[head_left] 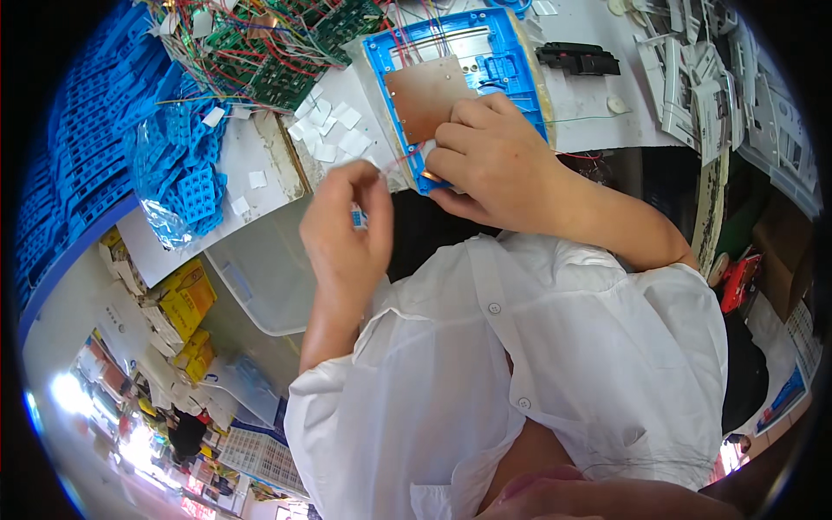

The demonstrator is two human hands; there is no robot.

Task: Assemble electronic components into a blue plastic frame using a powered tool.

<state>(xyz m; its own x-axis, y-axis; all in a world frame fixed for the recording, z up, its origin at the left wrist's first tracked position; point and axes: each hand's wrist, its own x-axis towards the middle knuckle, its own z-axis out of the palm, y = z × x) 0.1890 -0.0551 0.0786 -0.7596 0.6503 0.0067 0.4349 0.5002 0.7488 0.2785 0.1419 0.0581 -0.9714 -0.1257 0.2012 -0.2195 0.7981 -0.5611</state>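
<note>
A blue plastic housing [530, 91] lies with its inside up at the bench's front edge. Over its left part rests a flat copper-brown circuit board [425, 94], with thin wires running up behind it. My right hand [498, 160] is closed at the housing's near edge, and a small copper-coloured piece [433, 176] shows by its fingertips. To the left, my left hand [347, 221] is raised in a pinch, slightly blurred; what it holds cannot be made out. A thin red wire [409, 155] spans the gap between the hands. A small blue-and-white bit shows behind the left fingers.
Green circuit boards [277, 80] with tangled wires are heaped at the back left. White square pieces [334, 126] lie scattered before them. Blue plastic parts [104, 113] pile up far left. A black part [579, 59] and white plastic pieces [680, 78] are at right.
</note>
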